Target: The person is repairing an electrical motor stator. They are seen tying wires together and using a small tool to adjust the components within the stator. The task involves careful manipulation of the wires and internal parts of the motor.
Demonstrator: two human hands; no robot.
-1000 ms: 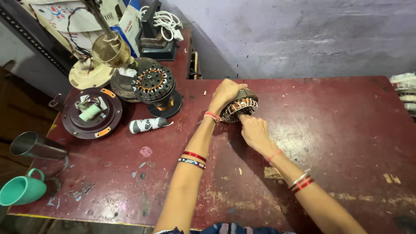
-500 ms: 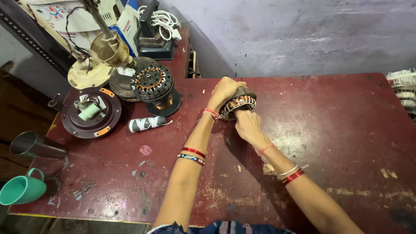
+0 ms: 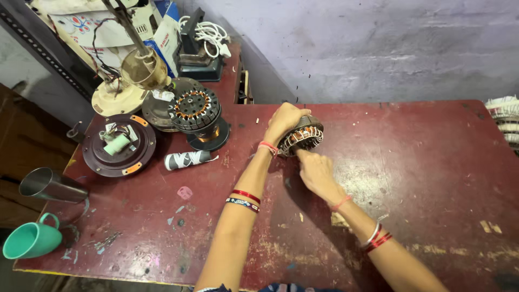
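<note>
copper-wound stator (image 3: pixel 304 136) tilts, face toward camera, left hand (image 3: pixel 285 120) clamped on it, right hand (image 3: pixel 316 172) pinching its rim.

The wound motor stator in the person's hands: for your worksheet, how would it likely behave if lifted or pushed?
The stator, a metal core with wire windings, probably feels heavy for its size. Round, it might roll if tipped on edge. The left hand grips it, and the thin windings look easily damaged.

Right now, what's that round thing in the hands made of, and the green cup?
The round motor part under the left hand looks like dull grey metal wound with shiny copper-coloured wire, seen as orange loops around its rim. The green cup looks like plastic: smooth, evenly coloured, matte. The right hand touches the part's edge.
</note>
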